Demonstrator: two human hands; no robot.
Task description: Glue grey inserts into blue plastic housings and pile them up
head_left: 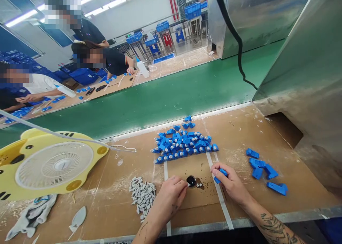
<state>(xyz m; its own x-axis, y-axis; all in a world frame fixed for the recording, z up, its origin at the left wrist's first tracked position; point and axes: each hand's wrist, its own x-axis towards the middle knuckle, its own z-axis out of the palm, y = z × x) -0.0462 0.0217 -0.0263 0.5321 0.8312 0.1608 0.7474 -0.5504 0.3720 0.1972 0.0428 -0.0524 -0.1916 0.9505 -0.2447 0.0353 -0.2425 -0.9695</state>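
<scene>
My left hand is pinched at the rim of a small round black cup; a small pale piece shows at its fingertips, too small to make out fully. My right hand grips a blue plastic part between thumb and fingers, right of the cup. Beside the cup lie a few small white bits on a dark stain. A heap of small grey pieces is left of my left hand. Many blue parts are gathered beyond the cup, their front ones in a row.
Several loose blue parts lie at the right. A yellow fan, a glove and a white cable occupy the left. Metal housing rises at the right. Across the green belt, people work at another bench.
</scene>
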